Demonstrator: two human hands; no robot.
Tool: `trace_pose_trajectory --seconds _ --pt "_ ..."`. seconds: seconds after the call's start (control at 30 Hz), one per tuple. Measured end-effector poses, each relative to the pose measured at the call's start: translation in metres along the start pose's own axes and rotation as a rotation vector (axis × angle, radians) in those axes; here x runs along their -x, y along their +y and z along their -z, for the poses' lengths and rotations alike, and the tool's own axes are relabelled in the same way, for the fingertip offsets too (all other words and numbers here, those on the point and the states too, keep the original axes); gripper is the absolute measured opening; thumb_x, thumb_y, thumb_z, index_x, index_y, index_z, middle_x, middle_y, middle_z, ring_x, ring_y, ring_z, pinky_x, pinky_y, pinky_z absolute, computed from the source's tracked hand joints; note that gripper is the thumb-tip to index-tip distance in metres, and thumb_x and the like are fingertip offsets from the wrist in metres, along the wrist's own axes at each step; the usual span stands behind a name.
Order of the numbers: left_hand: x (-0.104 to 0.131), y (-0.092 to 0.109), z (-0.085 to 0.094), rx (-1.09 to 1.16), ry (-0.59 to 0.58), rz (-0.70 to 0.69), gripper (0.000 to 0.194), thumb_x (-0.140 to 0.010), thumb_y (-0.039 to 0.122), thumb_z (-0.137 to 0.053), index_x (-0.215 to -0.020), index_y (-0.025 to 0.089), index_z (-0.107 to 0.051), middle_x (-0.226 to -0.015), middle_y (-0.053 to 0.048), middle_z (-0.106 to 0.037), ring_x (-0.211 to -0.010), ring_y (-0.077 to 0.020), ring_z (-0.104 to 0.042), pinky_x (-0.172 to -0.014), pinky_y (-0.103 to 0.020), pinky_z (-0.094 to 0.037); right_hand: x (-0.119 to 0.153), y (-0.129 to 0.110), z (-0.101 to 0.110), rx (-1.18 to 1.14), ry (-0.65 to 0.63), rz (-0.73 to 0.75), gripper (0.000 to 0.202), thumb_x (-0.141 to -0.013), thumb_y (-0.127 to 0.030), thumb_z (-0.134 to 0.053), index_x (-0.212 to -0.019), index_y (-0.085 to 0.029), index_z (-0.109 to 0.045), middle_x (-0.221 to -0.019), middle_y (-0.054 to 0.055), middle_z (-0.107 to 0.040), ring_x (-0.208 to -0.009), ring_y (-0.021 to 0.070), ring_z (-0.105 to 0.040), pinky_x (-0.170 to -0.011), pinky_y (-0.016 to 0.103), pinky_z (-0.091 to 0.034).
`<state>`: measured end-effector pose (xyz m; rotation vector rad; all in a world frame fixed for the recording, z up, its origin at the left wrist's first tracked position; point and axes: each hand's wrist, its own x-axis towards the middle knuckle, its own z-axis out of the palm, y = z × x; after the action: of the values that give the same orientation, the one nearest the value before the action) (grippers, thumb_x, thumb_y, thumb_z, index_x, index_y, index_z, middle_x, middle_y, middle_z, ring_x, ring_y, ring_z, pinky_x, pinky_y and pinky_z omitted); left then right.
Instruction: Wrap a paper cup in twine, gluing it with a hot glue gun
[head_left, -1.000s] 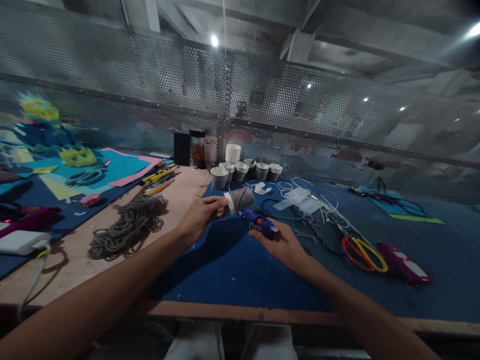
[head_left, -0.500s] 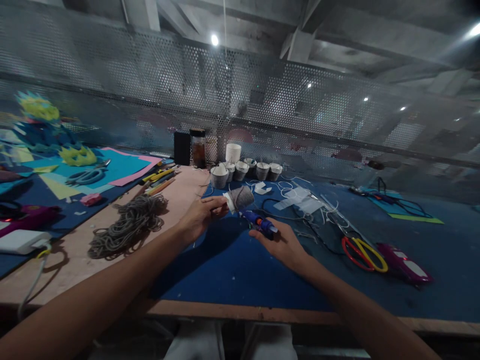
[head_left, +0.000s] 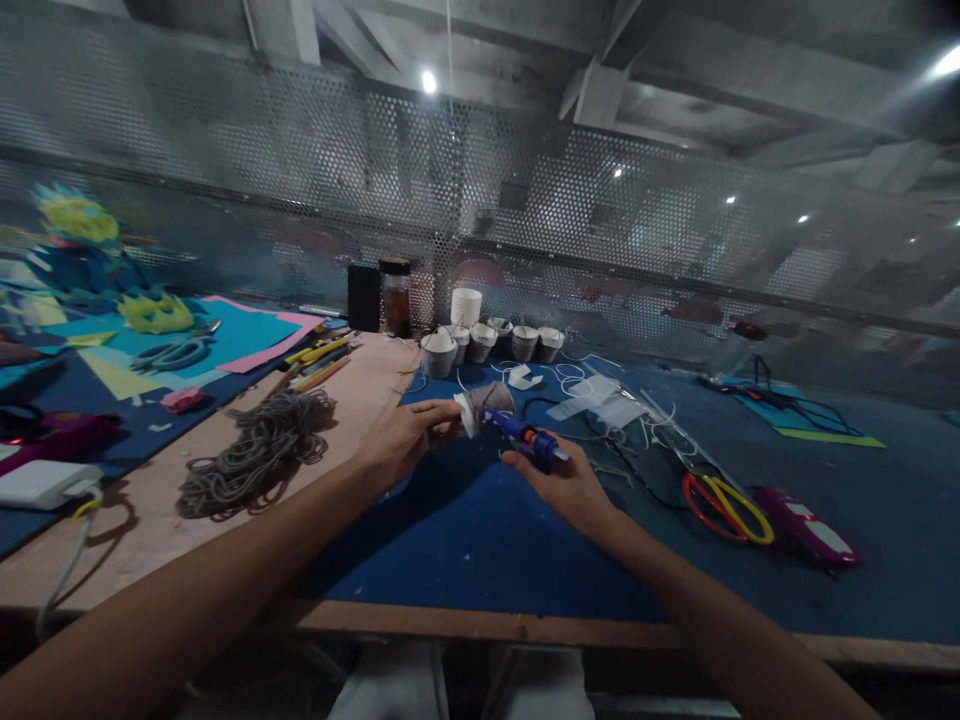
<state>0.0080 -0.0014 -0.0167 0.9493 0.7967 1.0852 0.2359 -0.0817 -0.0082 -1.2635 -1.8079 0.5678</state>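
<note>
Above the blue table surface, my left hand (head_left: 409,437) holds a small cup wrapped in grey cord (head_left: 495,399) by its white rim, tilted on its side. My right hand (head_left: 559,487) is closed round a blue glue gun (head_left: 525,436). The gun's nozzle is at the side of the wrapped cup; whether it touches is too small to tell. Behind them stand several cord-wrapped cups (head_left: 438,354) and a stack of white cups (head_left: 466,306).
A bundle of grey cord (head_left: 259,450) lies at left, near pens (head_left: 319,365) and grey scissors (head_left: 176,350). To the right are red-and-yellow-handled scissors (head_left: 727,508), a purple device (head_left: 806,528) and white scraps (head_left: 600,395). A perforated metal panel (head_left: 645,240) rises behind.
The cup in my left hand has shifted slightly right and turned. The glue gun's nozzle has risen from beneath the cup to its side.
</note>
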Motion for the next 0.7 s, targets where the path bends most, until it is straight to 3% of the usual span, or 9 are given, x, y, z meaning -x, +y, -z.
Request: trace_pose_trajectory --seconds 0.1,0.17,0.23,0.37,0.5,0.7 --pt "-0.003 0.001 0.003 0.032 0.009 -0.029 0.019 -0.069 0.023 -0.081 -0.083 0.013 -0.073 -0.082 -0.005 -0.073 -0.075 -0.0139 -0.066 -0.081 -0.028 -0.054 -0.002 -0.001 0.008 -0.070 -0.106 -0.019 0.033 -0.088 -0.051 -0.061 -0.091 -0.018 -0.064 -0.067 -0.001 -0.059 -0.055 0.0131 -0.052 -0.052 0.024 -0.040" --pt "-0.004 0.004 0.005 0.059 0.031 -0.052 0.019 -0.068 0.022 -0.082 -0.082 0.013 -0.072 -0.079 -0.004 -0.072 -0.074 -0.0128 -0.065 -0.081 -0.027 -0.053 -0.003 -0.003 0.016 0.000 -0.191 0.047 0.029 -0.086 -0.045 -0.064 -0.097 -0.019 -0.064 -0.072 -0.001 -0.063 -0.057 0.0133 -0.055 -0.054 0.024 -0.041" --pt "-0.005 0.007 0.006 0.089 0.066 -0.079 0.019 -0.067 0.021 -0.082 -0.080 0.012 -0.071 -0.076 -0.003 -0.071 -0.072 -0.0116 -0.065 -0.079 -0.026 -0.053 -0.003 -0.007 0.022 0.110 -0.281 0.136 0.026 -0.083 -0.036 -0.068 -0.103 -0.020 -0.064 -0.083 0.001 -0.068 -0.067 0.0152 -0.061 -0.062 0.024 -0.044" --pt "-0.003 0.014 0.004 0.132 0.080 -0.089 0.021 -0.065 0.019 -0.083 -0.080 0.012 -0.070 -0.074 -0.002 -0.070 -0.069 -0.0106 -0.064 -0.074 -0.024 -0.052 0.002 -0.011 0.019 0.297 -0.439 0.272 0.037 -0.082 -0.024 -0.065 -0.119 -0.023 -0.059 -0.109 0.004 -0.068 -0.096 0.0211 -0.063 -0.082 0.029 -0.045" --pt "0.002 0.016 0.001 0.118 0.067 -0.059 0.022 -0.064 0.020 -0.083 -0.080 0.012 -0.070 -0.072 -0.004 -0.070 -0.068 -0.0129 -0.064 -0.070 -0.026 -0.052 0.007 -0.007 0.006 0.467 -0.513 0.352 0.042 -0.081 -0.021 -0.059 -0.123 -0.018 -0.056 -0.109 0.009 -0.064 -0.100 0.0237 -0.059 -0.088 0.033 -0.043" --pt "0.002 0.013 0.002 0.057 0.000 -0.095 0.022 -0.067 0.024 -0.083 -0.082 0.012 -0.072 -0.076 -0.005 -0.071 -0.071 -0.0135 -0.065 -0.071 -0.026 -0.051 0.009 -0.004 0.000 0.600 -0.508 0.406 0.050 -0.080 -0.020 -0.057 -0.130 -0.015 -0.052 -0.109 0.011 -0.058 -0.101 0.0249 -0.053 -0.090 0.039 -0.042"
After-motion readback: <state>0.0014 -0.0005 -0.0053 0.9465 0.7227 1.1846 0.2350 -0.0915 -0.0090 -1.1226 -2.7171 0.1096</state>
